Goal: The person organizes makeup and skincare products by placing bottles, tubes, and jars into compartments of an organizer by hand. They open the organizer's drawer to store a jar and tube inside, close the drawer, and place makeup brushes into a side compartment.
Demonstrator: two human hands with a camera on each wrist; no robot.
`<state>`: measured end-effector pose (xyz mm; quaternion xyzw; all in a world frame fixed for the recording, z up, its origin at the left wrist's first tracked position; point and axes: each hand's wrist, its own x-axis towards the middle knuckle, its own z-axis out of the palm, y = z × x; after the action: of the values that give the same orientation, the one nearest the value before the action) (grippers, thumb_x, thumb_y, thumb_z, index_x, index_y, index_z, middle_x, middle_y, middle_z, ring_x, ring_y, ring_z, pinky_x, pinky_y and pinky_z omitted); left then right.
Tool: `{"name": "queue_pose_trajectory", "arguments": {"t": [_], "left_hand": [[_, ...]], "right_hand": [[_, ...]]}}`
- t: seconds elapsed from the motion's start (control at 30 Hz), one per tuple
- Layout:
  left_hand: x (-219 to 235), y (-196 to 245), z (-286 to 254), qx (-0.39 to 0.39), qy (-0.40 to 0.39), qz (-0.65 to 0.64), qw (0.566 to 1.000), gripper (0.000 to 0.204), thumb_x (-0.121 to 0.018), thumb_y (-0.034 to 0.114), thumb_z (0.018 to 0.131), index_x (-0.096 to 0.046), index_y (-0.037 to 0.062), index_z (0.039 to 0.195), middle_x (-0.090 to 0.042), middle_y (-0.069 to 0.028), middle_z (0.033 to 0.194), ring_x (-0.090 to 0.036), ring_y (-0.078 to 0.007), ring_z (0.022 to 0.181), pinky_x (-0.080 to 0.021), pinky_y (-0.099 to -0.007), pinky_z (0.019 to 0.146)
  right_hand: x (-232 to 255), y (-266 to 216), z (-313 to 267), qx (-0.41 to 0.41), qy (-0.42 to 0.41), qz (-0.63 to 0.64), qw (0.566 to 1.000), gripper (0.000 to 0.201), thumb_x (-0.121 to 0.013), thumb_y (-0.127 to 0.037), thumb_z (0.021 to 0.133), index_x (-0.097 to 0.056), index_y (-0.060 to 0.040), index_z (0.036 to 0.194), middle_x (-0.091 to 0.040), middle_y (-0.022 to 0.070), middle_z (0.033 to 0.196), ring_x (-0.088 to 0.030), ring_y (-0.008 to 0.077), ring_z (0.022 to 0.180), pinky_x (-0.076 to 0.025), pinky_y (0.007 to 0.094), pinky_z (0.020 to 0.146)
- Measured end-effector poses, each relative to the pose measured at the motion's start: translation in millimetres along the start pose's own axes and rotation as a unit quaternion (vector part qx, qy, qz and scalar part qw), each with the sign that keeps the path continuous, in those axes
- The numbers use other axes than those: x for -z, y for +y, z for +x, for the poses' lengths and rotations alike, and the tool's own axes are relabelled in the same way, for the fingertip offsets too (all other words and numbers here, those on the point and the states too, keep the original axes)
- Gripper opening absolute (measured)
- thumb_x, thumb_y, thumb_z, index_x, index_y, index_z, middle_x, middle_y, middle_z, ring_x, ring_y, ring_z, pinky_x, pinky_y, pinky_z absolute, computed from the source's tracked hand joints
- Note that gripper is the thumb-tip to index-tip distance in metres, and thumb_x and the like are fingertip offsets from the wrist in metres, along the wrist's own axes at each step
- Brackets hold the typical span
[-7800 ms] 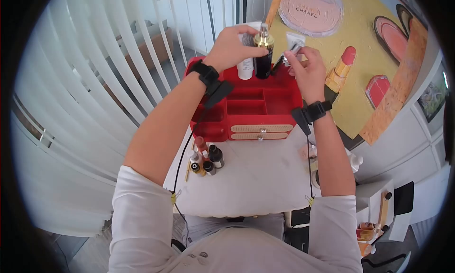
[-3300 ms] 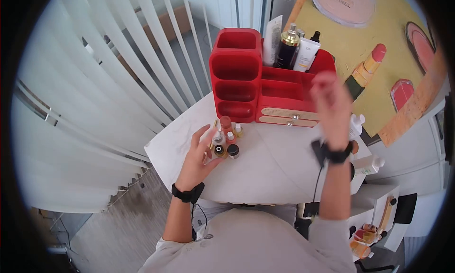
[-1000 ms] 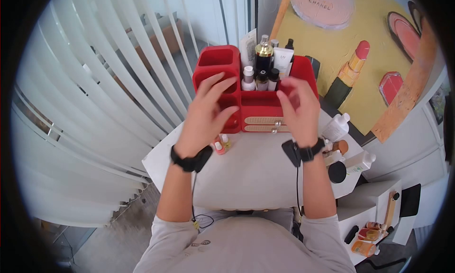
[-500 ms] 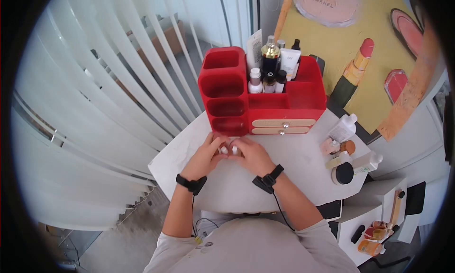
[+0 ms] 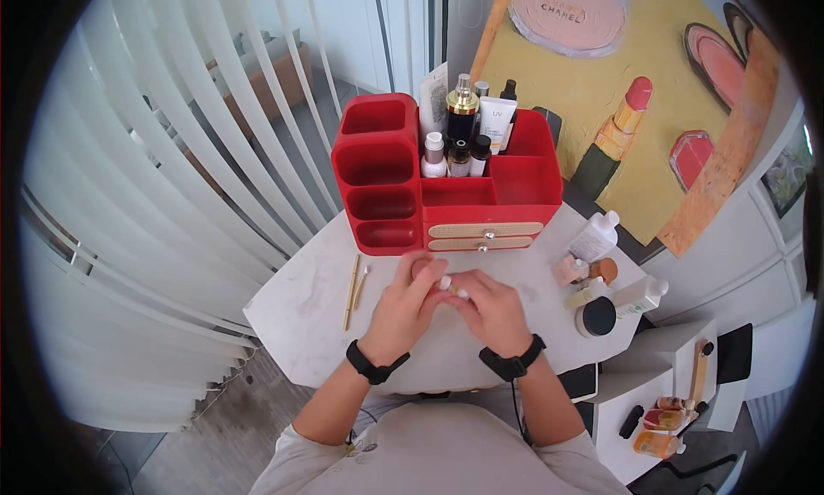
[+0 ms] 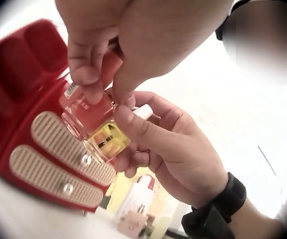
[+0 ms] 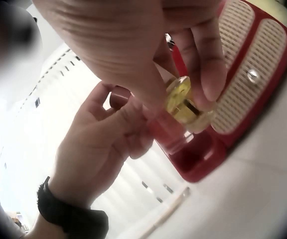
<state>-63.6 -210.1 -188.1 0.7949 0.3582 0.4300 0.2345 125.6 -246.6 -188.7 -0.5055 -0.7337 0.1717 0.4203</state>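
Just in front of the red organizer (image 5: 378,173), both hands meet over the white tabletop. My left hand (image 5: 399,310) grips a pink bottle (image 6: 91,114) and a reddish-brown-capped item (image 7: 119,97); fingers cover part of both. Between the fingers and thumb of my right hand (image 5: 495,313) is a small yellow bottle (image 6: 111,142) with a white cap (image 6: 143,111). In the left wrist view the pink and yellow bottles lie side by side, close together. Several bottles and tubes, one a UV tube (image 5: 496,121), stand in the organizer's back and middle compartments.
Two thin gold sticks (image 5: 351,293) lie left of the hands. At the table's right side are a white bottle (image 5: 595,236), a black-lidded jar (image 5: 595,316) and several other containers. The organizer's four left compartments hold nothing visible. A painted board (image 5: 566,91) stands behind.
Since half a second ago, the small bottles have been lifted off the table in my hands, which have shifted away from the organizer's left front. The gold sticks have come into sight.
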Motion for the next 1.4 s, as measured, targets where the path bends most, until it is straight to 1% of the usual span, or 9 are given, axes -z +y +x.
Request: {"name": "queue_pose_trajectory", "arguments": {"t": [0.17,0.27,0.43,0.5,1.03,1.17,1.23,1.37,1.4], "left_hand": [[24,48,79,-0.131,0.138,0.073,0.979,0.057,-0.078,-0.013,0.084,-0.06,0.0042,0.135,-0.057,-0.0187,0.13,-0.071,-0.0332,0.103,-0.061,-0.0369,0.08],[19,36,118,-0.091,0.154,0.034,0.983,0.056,-0.08,-0.009,0.086,-0.058,0.0036,0.136,-0.056,-0.0153,0.132,-0.072,-0.0222,0.087,-0.06,-0.031,0.072],[11,18,134,-0.044,0.145,0.048,0.987,0.059,-0.086,-0.003,0.083,-0.058,0.0046,0.135,-0.058,-0.0125,0.126,-0.069,-0.0174,0.079,-0.059,-0.0301,0.069],[12,22,133,0.022,0.121,0.035,0.992,0.059,-0.087,0.006,0.084,-0.058,0.0067,0.136,-0.06,-0.0138,0.12,-0.071,-0.0344,0.092,-0.061,-0.0424,0.078],[12,17,129,0.002,0.065,0.158,0.985,0.053,-0.086,0.01,0.085,-0.062,0.006,0.133,-0.063,-0.0142,0.105,-0.068,-0.0344,0.091,-0.057,-0.0413,0.08],[12,20,123,0.029,0.046,0.193,0.98,0.065,-0.087,0.012,0.086,-0.059,0.0119,0.144,-0.065,-0.0131,0.119,-0.071,-0.0355,0.103,-0.06,-0.0401,0.087],[10,16,117,-0.031,0.086,0.139,0.986,0.074,-0.087,0.011,0.086,-0.055,0.0158,0.153,-0.061,-0.014,0.128,-0.072,-0.0355,0.102,-0.06,-0.0413,0.086],[24,9,82,0.005,0.166,0.046,0.985,0.087,-0.085,0.004,0.087,-0.042,0.0087,0.162,-0.055,-0.0102,0.135,-0.062,-0.0145,0.08,-0.054,-0.0276,0.076],[21,7,71,-0.006,0.207,-0.033,0.978,0.071,-0.079,0.003,0.095,-0.044,0.0044,0.157,-0.057,-0.0078,0.129,-0.05,-0.0067,0.074,-0.049,-0.0219,0.071]], "right_hand": [[53,-37,66,0.17,0.159,-0.145,0.962,0.029,-0.079,-0.011,0.09,-0.071,-0.0086,0.118,-0.073,0.0077,0.11,-0.074,0.0311,0.088,-0.061,0.04,0.073],[60,-19,106,0.194,0.169,-0.182,0.949,0.03,-0.078,-0.012,0.092,-0.071,-0.0089,0.121,-0.072,0.0071,0.11,-0.073,0.0296,0.091,-0.061,0.0398,0.074],[60,5,126,0.172,0.108,-0.164,0.965,0.031,-0.077,-0.014,0.093,-0.072,-0.0087,0.123,-0.071,0.0072,0.108,-0.072,0.029,0.094,-0.061,0.0393,0.078],[59,13,125,0.161,0.073,-0.131,0.975,0.031,-0.077,-0.013,0.093,-0.072,-0.0075,0.123,-0.071,0.0086,0.109,-0.072,0.0301,0.097,-0.06,0.0405,0.081],[48,24,111,0.132,0.074,-0.105,0.983,0.052,-0.08,-0.01,0.088,-0.062,-0.0029,0.137,-0.074,0.0144,0.109,-0.063,0.0367,0.108,-0.053,0.048,0.096],[43,12,89,0.116,0.133,-0.129,0.976,0.072,-0.081,-0.007,0.085,-0.054,-0.0053,0.151,-0.062,0.0155,0.138,-0.057,0.0373,0.124,-0.049,0.0462,0.106],[48,9,73,0.1,0.125,-0.122,0.98,0.075,-0.081,-0.006,0.085,-0.053,-0.0077,0.154,-0.055,0.0162,0.147,-0.055,0.0375,0.13,-0.048,0.0455,0.11],[78,11,29,0.076,0.195,-0.141,0.968,0.062,-0.08,-0.005,0.085,-0.061,-0.0077,0.143,-0.06,0.0152,0.143,-0.06,0.0381,0.124,-0.05,0.0473,0.107],[91,15,17,0.059,0.198,-0.169,0.964,0.055,-0.08,-0.006,0.084,-0.065,-0.0066,0.137,-0.063,0.015,0.138,-0.061,0.0377,0.121,-0.051,0.0473,0.105]]}}
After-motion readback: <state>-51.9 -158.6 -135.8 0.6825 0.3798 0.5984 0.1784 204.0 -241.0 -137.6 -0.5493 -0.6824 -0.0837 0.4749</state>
